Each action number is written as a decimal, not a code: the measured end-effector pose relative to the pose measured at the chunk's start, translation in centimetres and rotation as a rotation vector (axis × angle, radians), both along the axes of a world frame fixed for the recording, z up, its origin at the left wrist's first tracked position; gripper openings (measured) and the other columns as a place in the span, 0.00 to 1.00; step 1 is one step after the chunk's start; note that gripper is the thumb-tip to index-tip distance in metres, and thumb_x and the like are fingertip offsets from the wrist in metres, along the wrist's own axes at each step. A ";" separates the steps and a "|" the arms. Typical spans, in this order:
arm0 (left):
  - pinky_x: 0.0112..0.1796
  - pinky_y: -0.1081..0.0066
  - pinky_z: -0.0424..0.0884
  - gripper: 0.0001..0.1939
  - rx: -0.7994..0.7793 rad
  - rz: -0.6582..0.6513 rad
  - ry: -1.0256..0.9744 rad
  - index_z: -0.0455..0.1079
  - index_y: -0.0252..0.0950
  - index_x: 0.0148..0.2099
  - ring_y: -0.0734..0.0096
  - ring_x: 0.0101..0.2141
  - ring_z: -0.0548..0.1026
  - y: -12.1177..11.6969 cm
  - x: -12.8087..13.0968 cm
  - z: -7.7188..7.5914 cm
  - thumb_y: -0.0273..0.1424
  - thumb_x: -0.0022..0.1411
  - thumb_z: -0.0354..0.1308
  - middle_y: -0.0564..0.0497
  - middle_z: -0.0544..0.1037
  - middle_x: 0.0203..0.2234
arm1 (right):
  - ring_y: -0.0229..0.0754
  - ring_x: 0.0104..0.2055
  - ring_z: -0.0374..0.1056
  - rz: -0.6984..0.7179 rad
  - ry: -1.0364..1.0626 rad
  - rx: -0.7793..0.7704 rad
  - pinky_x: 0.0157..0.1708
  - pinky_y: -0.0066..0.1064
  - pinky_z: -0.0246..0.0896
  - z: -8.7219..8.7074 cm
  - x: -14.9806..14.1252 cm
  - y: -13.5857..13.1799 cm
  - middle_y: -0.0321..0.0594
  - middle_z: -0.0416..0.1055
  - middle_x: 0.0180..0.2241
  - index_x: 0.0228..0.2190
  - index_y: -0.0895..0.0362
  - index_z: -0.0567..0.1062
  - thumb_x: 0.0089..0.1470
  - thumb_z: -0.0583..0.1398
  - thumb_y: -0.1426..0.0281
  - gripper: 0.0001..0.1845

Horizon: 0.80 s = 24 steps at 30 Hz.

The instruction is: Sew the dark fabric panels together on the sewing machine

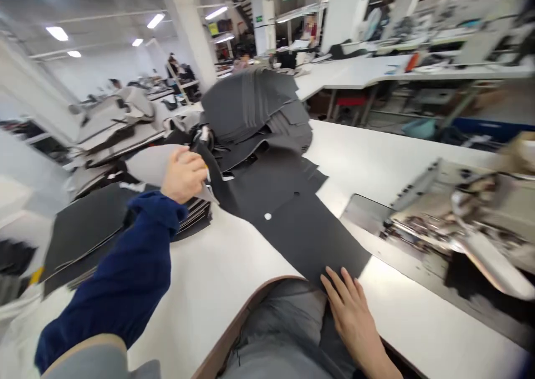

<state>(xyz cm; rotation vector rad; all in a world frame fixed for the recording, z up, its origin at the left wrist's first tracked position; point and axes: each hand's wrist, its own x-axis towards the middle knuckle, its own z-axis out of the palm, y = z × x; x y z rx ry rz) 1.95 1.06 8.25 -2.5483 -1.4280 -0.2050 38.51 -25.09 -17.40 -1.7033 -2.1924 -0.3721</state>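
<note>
My left hand (185, 174), in a dark blue sleeve cover (121, 262), is closed in a fist over a light grey fabric piece (148, 164) at the left stacks. A small yellow spot shows at its knuckles, and what its fingers hold is hidden. My right hand (349, 315) lies with fingers spread on the near end of a dark grey fabric panel (301, 231). That panel runs back over the white table (234, 245) toward a tall pile of dark panels (254, 100). It bears a white round spot (268, 216) and a small dark hole.
At the right is a sewing machine (451, 234) set into the table. Stacked dark pieces (87, 223) and paler pieces (125, 117) lie at the left. The table's curved front edge (246, 306) bends around my lap. Further tables, pillars and several people are behind.
</note>
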 end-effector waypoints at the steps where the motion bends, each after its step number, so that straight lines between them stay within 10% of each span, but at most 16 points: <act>1: 0.61 0.51 0.37 0.14 -0.007 -0.179 0.024 0.69 0.40 0.31 0.67 0.52 0.61 -0.4 3.9 -0.8 0.26 0.60 0.43 0.55 0.73 0.35 | 0.55 0.65 0.42 -0.016 -0.004 -0.014 0.57 0.50 0.51 0.2 -0.3 -0.3 0.41 0.56 0.60 0.53 0.56 0.67 0.53 0.48 0.81 0.27; 5: 0.61 0.55 0.46 0.15 -0.144 -1.102 0.128 0.70 0.40 0.28 0.68 0.46 0.67 -5.7 19.9 -8.7 0.26 0.60 0.44 0.50 0.74 0.33 | 0.56 0.65 0.40 -0.166 0.087 -0.043 0.58 0.51 0.49 1.1 -1.3 -1.8 0.47 0.45 0.64 0.53 0.53 0.67 0.51 0.50 0.83 0.29; 8: 0.55 0.62 0.61 0.12 -0.309 -1.346 0.044 0.73 0.37 0.32 0.65 0.51 0.66 -10.4 27.1 -15.8 0.25 0.59 0.48 0.45 0.73 0.42 | 0.61 0.65 0.37 -0.354 0.234 -0.018 0.57 0.56 0.48 1.5 -1.9 -3.7 0.46 0.30 0.66 0.52 0.47 0.68 0.49 0.56 0.82 0.30; 13: 0.57 0.41 0.49 0.28 -0.349 -0.930 -0.130 0.55 0.39 0.63 0.49 0.63 0.45 -13.0 29.9 -20.9 0.34 0.61 0.51 0.40 0.48 0.64 | 0.64 0.65 0.34 -0.430 0.280 -0.046 0.57 0.59 0.45 1.9 -1.5 -5.7 0.43 0.26 0.66 0.49 0.47 0.69 0.46 0.60 0.81 0.28; 24: 0.54 0.30 0.36 0.28 -0.350 -0.693 -0.018 0.57 0.44 0.61 0.44 0.57 0.54 -11.8 33.3 -20.0 0.46 0.61 0.50 0.40 0.60 0.57 | 0.54 0.64 0.43 -0.282 0.161 -0.123 0.61 0.53 0.39 1.4 -0.3 -5.8 0.38 0.55 0.60 0.43 0.53 0.72 0.51 0.57 0.78 0.18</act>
